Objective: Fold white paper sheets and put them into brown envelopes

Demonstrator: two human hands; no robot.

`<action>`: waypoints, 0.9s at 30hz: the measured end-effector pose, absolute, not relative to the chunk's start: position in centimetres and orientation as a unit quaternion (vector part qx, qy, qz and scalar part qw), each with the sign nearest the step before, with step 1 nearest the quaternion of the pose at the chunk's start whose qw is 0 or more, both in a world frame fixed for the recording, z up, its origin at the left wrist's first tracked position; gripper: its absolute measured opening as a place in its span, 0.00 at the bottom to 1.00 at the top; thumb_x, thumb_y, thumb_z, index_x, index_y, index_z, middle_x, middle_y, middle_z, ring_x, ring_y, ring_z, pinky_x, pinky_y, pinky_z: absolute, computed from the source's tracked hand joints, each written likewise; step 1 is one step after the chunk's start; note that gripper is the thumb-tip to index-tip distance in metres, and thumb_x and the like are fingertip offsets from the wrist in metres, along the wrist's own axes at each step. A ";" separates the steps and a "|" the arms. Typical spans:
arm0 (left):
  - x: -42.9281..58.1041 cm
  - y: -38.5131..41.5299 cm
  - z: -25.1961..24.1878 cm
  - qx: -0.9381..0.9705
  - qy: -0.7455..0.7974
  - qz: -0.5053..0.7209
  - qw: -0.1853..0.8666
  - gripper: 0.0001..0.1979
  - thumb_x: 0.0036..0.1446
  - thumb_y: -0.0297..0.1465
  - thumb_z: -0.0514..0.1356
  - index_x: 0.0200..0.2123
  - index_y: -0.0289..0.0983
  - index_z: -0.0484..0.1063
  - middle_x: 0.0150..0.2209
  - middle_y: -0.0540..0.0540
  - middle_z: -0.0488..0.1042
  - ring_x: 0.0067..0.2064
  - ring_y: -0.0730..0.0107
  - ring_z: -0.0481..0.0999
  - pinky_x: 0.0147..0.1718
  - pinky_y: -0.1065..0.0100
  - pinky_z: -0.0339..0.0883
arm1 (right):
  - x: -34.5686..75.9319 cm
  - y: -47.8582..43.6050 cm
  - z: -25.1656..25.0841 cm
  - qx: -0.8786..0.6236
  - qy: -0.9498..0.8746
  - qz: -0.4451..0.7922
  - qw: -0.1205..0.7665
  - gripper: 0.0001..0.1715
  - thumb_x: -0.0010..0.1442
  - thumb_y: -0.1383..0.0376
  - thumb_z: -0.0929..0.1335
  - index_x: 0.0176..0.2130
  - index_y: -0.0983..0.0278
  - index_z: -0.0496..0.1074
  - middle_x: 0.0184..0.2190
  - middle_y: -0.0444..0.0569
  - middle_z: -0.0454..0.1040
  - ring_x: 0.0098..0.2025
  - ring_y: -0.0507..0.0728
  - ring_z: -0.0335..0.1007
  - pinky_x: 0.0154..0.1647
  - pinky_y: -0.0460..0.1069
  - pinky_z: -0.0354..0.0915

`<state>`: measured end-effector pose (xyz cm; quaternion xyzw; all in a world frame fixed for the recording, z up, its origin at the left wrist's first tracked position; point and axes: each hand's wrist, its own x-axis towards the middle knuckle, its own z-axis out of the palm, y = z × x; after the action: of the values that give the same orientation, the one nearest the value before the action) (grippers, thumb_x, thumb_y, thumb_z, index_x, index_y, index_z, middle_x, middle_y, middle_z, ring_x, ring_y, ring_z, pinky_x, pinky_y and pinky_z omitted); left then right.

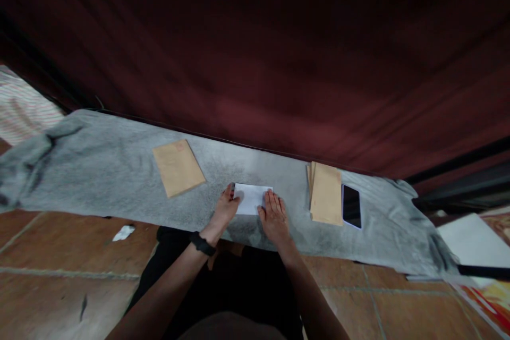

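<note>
A white sheet of paper (249, 200) lies on the grey cloth between my two hands. My left hand (226, 207), with a black band on the wrist, grips the paper's left edge, thumb on top. Spread nearly flat, my right hand (274, 214) rests on the right end of the paper, its fingers pointing away from me. A brown envelope (178, 168) lies to the left of my hands. Several brown envelopes (326, 194) are stacked to the right, beside a phone (351, 206) with a dark screen.
The grey cloth (107, 170) covers a long, narrow surface. A dark red curtain (255, 79) hangs along its far edge. On the tiled floor (59, 287) lies a white scrap (123, 232). A white board (476, 241) and colourful printed material (488, 305) are at the far right.
</note>
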<state>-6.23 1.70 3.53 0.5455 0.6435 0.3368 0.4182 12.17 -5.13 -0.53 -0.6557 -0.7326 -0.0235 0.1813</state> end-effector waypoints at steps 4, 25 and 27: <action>-6.4 1.4 4.5 0.487 0.628 0.371 0.480 0.15 0.52 0.28 0.59 0.45 0.37 0.73 0.35 0.48 0.77 0.35 0.66 0.76 0.34 0.68 0.69 | 12.1 -5.1 -0.4 -0.657 -0.732 -0.020 0.178 0.33 0.74 0.60 0.60 0.71 0.72 0.55 0.71 0.60 0.57 0.72 0.64 0.53 0.72 0.62 0.50; -4.8 0.6 8.3 0.431 0.536 0.459 0.563 0.17 0.47 0.37 0.67 0.40 0.35 0.78 0.34 0.47 0.79 0.34 0.67 0.76 0.35 0.67 0.69 | 9.7 -6.2 3.9 -0.611 -0.745 0.072 0.259 0.32 0.71 0.65 0.57 0.71 0.68 0.57 0.70 0.56 0.60 0.71 0.60 0.55 0.71 0.59 0.56; -4.3 0.3 9.1 0.439 0.521 0.453 0.575 0.20 0.54 0.43 0.65 0.45 0.35 0.78 0.39 0.44 0.80 0.39 0.64 0.78 0.36 0.66 0.71 | 9.5 -5.8 4.7 -0.624 -0.705 0.109 0.317 0.30 0.72 0.67 0.54 0.69 0.67 0.61 0.68 0.56 0.65 0.69 0.58 0.60 0.69 0.57 0.60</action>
<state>-4.33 0.29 9.08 0.4390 0.5206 0.4529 0.5754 9.47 -5.84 4.70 -0.6243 -0.7054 0.1091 0.3174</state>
